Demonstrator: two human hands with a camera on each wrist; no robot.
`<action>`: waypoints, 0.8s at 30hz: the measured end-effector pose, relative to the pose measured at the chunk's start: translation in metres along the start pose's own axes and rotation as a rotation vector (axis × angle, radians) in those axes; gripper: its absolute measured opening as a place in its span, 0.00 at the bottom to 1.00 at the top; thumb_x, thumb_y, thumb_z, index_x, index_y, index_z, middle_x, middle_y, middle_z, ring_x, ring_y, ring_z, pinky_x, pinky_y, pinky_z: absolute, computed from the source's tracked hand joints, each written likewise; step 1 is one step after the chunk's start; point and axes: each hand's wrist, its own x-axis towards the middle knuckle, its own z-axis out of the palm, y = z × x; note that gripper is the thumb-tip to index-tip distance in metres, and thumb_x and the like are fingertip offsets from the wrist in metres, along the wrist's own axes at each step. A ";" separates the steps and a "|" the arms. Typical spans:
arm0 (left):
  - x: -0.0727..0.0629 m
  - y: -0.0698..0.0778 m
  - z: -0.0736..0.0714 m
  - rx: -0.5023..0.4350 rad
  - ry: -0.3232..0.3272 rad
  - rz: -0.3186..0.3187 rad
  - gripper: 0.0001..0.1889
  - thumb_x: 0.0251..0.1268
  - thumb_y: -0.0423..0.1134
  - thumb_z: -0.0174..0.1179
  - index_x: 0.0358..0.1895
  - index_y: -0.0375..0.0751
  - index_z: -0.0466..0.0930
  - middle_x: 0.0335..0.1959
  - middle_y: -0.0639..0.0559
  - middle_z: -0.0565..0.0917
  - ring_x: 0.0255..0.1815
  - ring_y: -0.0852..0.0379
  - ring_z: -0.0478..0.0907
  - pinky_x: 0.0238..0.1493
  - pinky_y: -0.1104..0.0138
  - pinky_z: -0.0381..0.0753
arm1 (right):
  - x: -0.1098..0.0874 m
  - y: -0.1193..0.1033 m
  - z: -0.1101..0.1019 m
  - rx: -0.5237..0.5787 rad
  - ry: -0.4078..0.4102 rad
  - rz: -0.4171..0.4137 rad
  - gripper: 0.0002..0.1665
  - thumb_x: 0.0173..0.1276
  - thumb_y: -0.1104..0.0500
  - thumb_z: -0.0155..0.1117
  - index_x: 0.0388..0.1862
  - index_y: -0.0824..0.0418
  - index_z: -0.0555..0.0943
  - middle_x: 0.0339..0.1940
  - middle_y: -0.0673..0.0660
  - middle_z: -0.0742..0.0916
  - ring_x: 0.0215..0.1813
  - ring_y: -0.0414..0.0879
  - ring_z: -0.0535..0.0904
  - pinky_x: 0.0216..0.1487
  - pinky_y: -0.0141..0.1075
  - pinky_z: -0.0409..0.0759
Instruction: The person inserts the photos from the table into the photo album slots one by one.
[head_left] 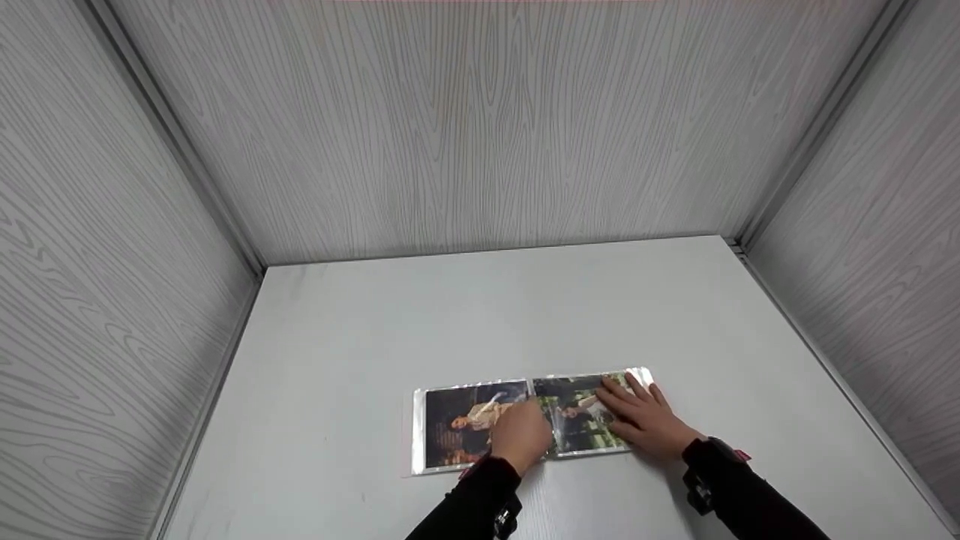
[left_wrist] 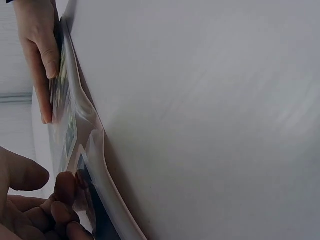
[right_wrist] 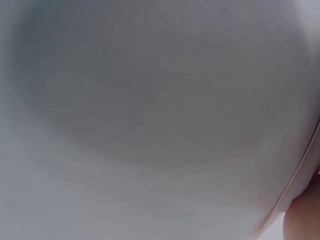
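I am pinching a photo (head_left: 471,424) at the middle fold of the open plastic album (head_left: 420,431) with my left hand (head_left: 521,441), fingers curled on it, while my right hand (head_left: 645,420) is pressing flat, fingers spread, on the right page, near the counter's (head_left: 480,315) front edge.

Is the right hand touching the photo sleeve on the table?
Touching. In the head view the right hand lies flat, fingers straight, on the right half of the photo sleeve.

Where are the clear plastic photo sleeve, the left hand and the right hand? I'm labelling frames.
clear plastic photo sleeve (head_left: 450,431), head view, left photo.
left hand (head_left: 521,439), head view, knuckles.
right hand (head_left: 646,421), head view, back of hand.
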 end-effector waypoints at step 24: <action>-0.003 0.000 0.007 0.277 0.086 0.177 0.12 0.62 0.32 0.60 0.46 0.31 0.84 0.27 0.41 0.86 0.29 0.43 0.84 0.30 0.54 0.83 | 0.002 0.001 0.000 -0.009 0.020 -0.005 0.37 0.80 0.45 0.54 0.82 0.57 0.62 0.83 0.61 0.62 0.82 0.72 0.44 0.74 0.73 0.39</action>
